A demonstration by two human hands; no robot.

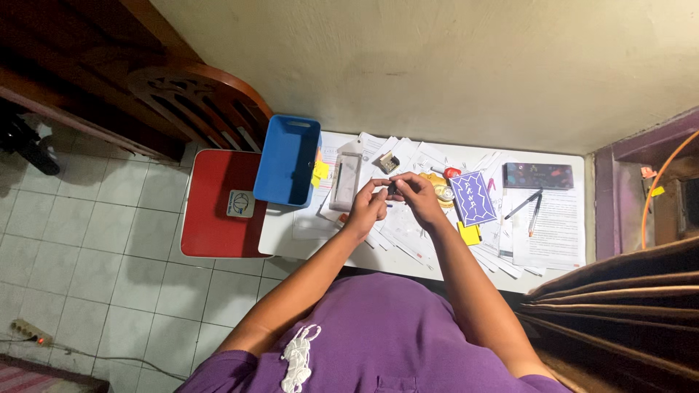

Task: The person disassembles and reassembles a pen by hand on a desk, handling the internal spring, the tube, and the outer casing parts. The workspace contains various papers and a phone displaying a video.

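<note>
My left hand [368, 204] and my right hand [419, 196] meet above the middle of a white table [280, 225], fingertips pinched together on a small dark object [393, 189] held between them; what it is cannot be made out. Loose printed papers [408, 236] lie spread beneath both hands. A black binder clip [387, 161] sits just beyond the hands. A clear plastic box [344, 182] lies left of my left hand.
A blue plastic bin [287, 160] stands at the table's left end, above a red chair [215, 204]. A purple patterned card box [473, 198], yellow sticky notes [470, 233], two pens [530, 207] and a dark case [539, 175] lie to the right. A wall runs behind.
</note>
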